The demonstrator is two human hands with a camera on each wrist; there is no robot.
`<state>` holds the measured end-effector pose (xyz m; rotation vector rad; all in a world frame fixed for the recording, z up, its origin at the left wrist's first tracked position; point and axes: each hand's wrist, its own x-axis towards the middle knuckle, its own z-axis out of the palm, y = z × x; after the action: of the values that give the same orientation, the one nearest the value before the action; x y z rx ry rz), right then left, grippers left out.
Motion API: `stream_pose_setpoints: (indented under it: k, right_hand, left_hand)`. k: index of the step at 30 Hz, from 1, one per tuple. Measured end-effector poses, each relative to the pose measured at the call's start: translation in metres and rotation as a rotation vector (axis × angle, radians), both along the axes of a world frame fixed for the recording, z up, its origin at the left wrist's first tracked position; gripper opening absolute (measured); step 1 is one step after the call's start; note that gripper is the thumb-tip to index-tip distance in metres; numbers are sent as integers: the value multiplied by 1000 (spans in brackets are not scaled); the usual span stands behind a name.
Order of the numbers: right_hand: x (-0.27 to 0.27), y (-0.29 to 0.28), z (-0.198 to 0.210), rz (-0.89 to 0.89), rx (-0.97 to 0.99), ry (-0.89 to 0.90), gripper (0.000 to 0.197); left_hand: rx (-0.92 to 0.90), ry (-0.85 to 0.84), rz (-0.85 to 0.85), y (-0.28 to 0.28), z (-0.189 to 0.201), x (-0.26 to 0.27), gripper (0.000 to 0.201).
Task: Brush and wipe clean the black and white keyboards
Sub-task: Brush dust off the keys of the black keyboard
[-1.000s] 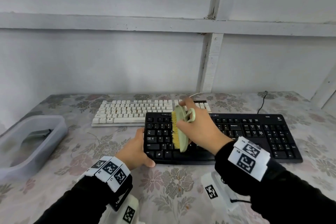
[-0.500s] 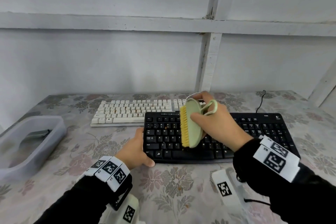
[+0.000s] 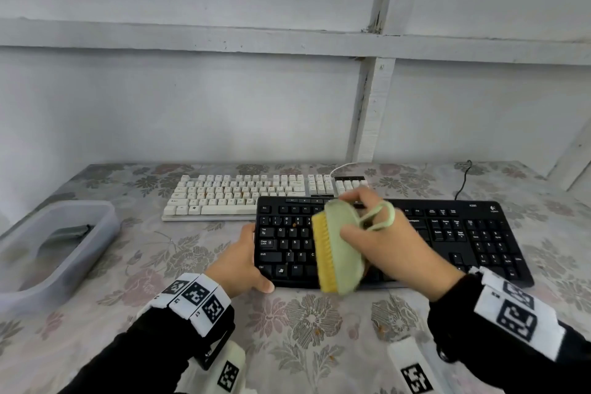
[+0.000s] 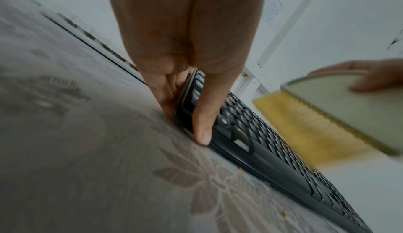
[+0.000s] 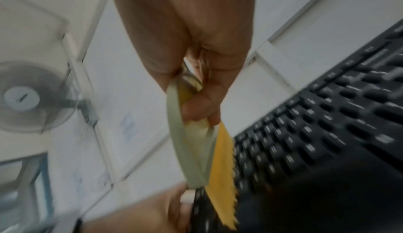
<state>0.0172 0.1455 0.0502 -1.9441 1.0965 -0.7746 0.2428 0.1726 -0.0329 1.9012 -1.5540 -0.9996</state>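
The black keyboard (image 3: 463, 233) lies in the middle of the table, with the white keyboard (image 3: 236, 195) behind it to the left. My left hand (image 3: 240, 262) grips the black keyboard's left front corner (image 4: 272, 159), thumb on the front edge. My right hand (image 3: 393, 249) holds a pale green brush (image 3: 342, 249) with yellow bristles over the letter keys. The bristles face left and are blurred. In the right wrist view, fingers curl round the brush (image 5: 191, 150) beside the keys (image 5: 327, 116). I cannot tell whether the bristles touch the keys.
A translucent plastic tub (image 3: 54, 249) stands at the table's left edge. Small brown crumbs (image 3: 319, 331) lie on the flowered tablecloth in front of the black keyboard. The keyboard cables (image 3: 463, 179) run to the back wall. A fan (image 5: 28, 97) shows overhead.
My right hand lifted the brush off the left keys, shifted it slightly right, then swept it toward the keyboard's front edge. My left hand has kept its hold on the corner.
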Motion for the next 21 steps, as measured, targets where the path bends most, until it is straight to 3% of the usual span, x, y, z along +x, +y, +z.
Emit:
stream_pose_setpoints:
  k: [2,6,16,21]
  right_hand:
    - [7,-12,11,-51,-35,-79,30]
    - [24,-25,12,-87,-121,-57,30]
    - [15,12,-24,98,0,148,27]
    - [17,3,3,39,-33,117,25]
  left_hand:
    - [0,-2,-2,0,0,0,97]
    - [-4,-4,-11,0,0,0,95]
    - [5,-10,2,-1,0,0,96]
    - [5,-29,2,-1,1,-1,97]
